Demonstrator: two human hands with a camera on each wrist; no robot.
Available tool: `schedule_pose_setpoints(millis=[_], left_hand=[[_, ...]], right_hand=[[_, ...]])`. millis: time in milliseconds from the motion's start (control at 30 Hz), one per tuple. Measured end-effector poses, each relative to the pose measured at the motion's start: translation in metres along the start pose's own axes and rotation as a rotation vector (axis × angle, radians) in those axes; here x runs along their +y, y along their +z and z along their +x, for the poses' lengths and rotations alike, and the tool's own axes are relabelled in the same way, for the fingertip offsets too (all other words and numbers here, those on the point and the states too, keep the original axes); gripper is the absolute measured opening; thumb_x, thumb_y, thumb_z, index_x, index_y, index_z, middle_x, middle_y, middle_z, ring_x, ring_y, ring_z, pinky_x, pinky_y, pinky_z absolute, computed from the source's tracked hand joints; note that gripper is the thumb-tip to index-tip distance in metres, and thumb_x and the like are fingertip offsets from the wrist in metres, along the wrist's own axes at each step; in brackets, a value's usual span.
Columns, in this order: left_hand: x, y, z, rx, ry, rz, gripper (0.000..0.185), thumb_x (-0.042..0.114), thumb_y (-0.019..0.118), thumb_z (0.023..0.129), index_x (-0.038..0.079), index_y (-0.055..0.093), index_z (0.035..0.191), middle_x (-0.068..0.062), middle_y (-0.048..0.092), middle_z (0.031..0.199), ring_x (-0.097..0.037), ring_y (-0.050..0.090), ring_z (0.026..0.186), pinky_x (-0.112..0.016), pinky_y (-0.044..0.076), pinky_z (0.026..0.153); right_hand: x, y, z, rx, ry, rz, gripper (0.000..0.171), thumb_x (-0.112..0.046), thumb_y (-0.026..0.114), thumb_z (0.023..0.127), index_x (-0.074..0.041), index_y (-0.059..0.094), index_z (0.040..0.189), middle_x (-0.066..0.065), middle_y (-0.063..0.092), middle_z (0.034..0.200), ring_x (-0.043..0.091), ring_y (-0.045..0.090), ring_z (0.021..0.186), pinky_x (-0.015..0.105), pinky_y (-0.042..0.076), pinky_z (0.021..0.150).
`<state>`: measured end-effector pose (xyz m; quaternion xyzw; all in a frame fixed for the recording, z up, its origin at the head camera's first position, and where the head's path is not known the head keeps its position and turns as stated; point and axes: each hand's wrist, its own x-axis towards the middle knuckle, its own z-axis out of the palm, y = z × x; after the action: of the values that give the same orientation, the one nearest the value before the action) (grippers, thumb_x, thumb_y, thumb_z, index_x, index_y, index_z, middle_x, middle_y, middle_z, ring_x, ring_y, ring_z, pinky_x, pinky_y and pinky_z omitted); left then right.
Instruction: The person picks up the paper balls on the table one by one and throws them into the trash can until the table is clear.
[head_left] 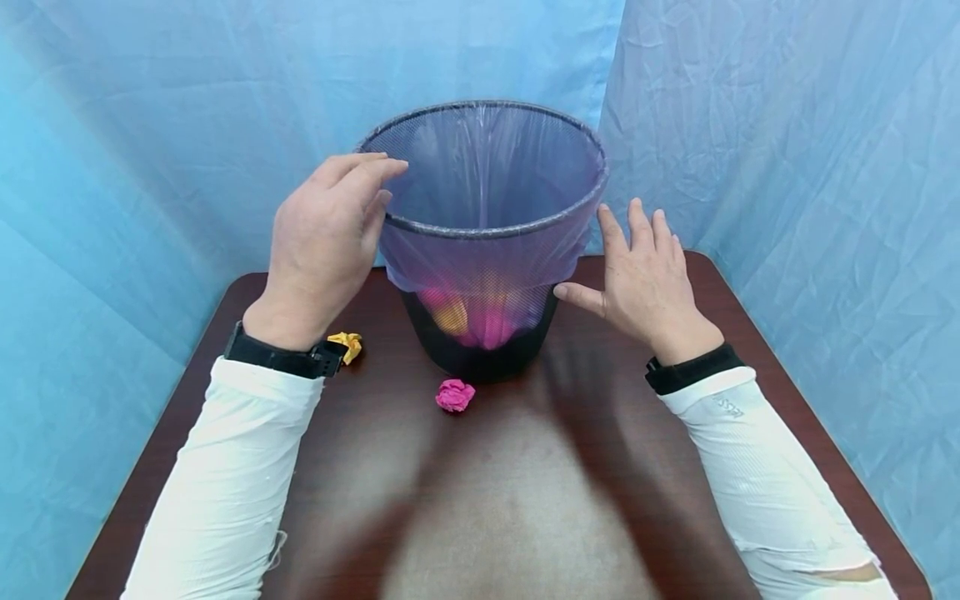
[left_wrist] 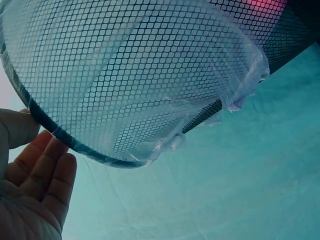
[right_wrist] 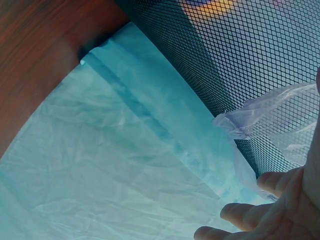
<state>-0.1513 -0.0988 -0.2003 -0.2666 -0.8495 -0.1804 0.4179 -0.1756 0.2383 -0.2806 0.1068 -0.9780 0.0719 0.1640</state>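
A black mesh trash bin (head_left: 480, 362) stands on the table, lined with a thin purple plastic bag (head_left: 487, 258) folded over its rim. Crumpled pink and yellow paper shows through the bin's lower side. My left hand (head_left: 322, 242) pinches the bag-covered rim at the left, thumb and fingers on either side of it; the left wrist view shows the thumb (left_wrist: 20, 127) right at the rim. On the opposite side, my right hand (head_left: 648, 279) has its fingers spread, with index fingertip and thumb tip right beside the bin. In the right wrist view, its fingers (right_wrist: 245, 215) are straight near the bag's loose edge.
A pink crumpled paper ball (head_left: 455, 396) lies on the table in front of the bin. A yellow crumpled paper ball (head_left: 347, 347) sits beside the left wrist. Blue cloth (head_left: 150, 167) hangs around the back and sides of the brown table (head_left: 517, 500).
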Motion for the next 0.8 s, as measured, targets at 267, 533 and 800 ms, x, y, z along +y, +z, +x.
schedule_pose_setpoints(millis=[267, 533, 800], left_hand=[[-0.0002, 0.0004, -0.0002, 0.009, 0.007, 0.011, 0.029, 0.013, 0.056, 0.097, 0.013, 0.066, 0.123, -0.008, 0.065, 0.121, -0.022, 0.061, 0.112, -0.042, 0.053, 0.087], [-0.0013, -0.0001, -0.0008, 0.045, 0.016, 0.004, 0.027, 0.012, 0.055, 0.097, 0.012, 0.067, 0.122, -0.008, 0.066, 0.120, -0.023, 0.062, 0.110, -0.044, 0.054, 0.083], [-0.0020, -0.0012, -0.0022, 0.052, 0.004, 0.028, 0.028, 0.013, 0.057, 0.096, 0.013, 0.067, 0.123, -0.008, 0.065, 0.122, -0.025, 0.062, 0.111, -0.044, 0.053, 0.087]], right_hand=[[-0.0007, -0.0004, 0.0003, 0.004, -0.005, -0.001, 0.114, -0.085, 0.049, 0.073, -0.014, 0.015, 0.156, 0.028, 0.013, 0.157, 0.053, 0.013, 0.140, 0.068, 0.021, 0.106], [-0.0011, -0.0011, -0.0009, 0.001, -0.007, -0.004, 0.114, -0.084, 0.049, 0.073, -0.013, 0.015, 0.156, 0.028, 0.013, 0.156, 0.054, 0.014, 0.140, 0.068, 0.021, 0.106], [-0.0011, -0.0006, -0.0014, 0.006, -0.008, -0.002, 0.115, -0.085, 0.048, 0.073, -0.013, 0.015, 0.156, 0.028, 0.014, 0.156, 0.054, 0.014, 0.140, 0.068, 0.021, 0.106]])
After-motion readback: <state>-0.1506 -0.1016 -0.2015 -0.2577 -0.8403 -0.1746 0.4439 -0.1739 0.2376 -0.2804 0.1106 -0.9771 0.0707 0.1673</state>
